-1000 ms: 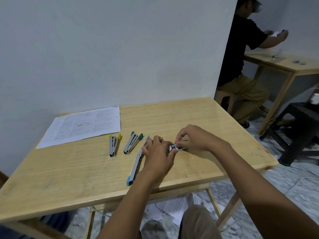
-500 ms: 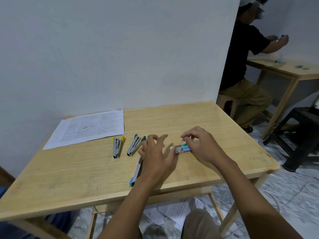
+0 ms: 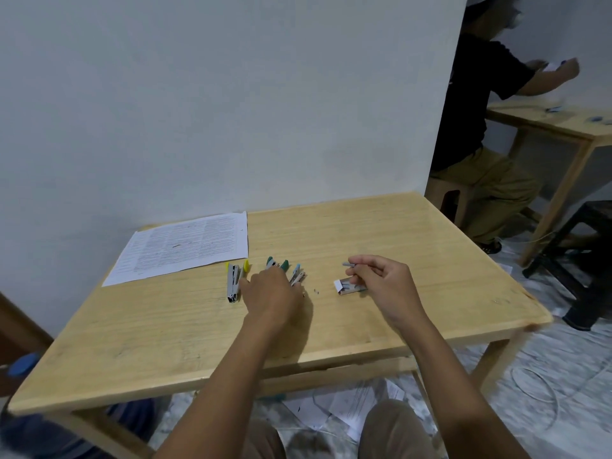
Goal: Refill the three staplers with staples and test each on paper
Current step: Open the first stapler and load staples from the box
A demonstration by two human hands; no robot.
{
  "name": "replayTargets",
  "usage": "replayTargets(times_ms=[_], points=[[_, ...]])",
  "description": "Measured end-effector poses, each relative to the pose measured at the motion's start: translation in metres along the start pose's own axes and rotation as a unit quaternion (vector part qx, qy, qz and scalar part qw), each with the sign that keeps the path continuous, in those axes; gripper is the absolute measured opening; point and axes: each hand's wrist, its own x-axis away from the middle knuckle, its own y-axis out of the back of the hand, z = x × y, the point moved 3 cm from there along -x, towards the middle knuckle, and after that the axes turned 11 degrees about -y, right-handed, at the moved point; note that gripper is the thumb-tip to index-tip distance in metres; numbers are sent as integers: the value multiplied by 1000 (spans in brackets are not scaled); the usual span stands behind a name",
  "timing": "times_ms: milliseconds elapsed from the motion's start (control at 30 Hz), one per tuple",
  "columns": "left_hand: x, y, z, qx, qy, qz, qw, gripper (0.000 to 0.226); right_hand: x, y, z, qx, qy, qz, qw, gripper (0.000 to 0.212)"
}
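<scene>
Three small staplers lie in a row mid-table. The yellow stapler [image 3: 233, 281] is in full view. My left hand [image 3: 272, 294] lies spread over the green stapler [image 3: 276, 262] and the blue stapler [image 3: 296, 272], so only their far ends show. My right hand [image 3: 385, 286] pinches a short grey strip of staples [image 3: 347, 265] in its fingertips, just above the open staple box [image 3: 346, 288] on the table. A printed sheet of paper [image 3: 185, 246] lies at the back left by the wall.
The wooden table [image 3: 414, 260] stands against a white wall. Tiny loose staple bits [image 3: 316, 291] lie between my hands. At the right, another person [image 3: 477, 127] sits at a second table beside a dark stool [image 3: 583, 260]. Papers [image 3: 347, 409] and a cable lie on the floor.
My left hand has slid left from the box onto the green and blue staplers. My right hand has lifted a staple strip out of the box, which now lies on the table.
</scene>
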Motion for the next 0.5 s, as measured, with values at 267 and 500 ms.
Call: replayTargets(times_ms=[267, 500], points=[[-3, -2, 9, 48, -19, 6, 999, 27, 4, 1, -2, 15, 7, -19, 1000, 10], [11, 14, 17, 289, -68, -15, 955, 27, 9, -21, 6, 57, 41, 7, 997, 8]])
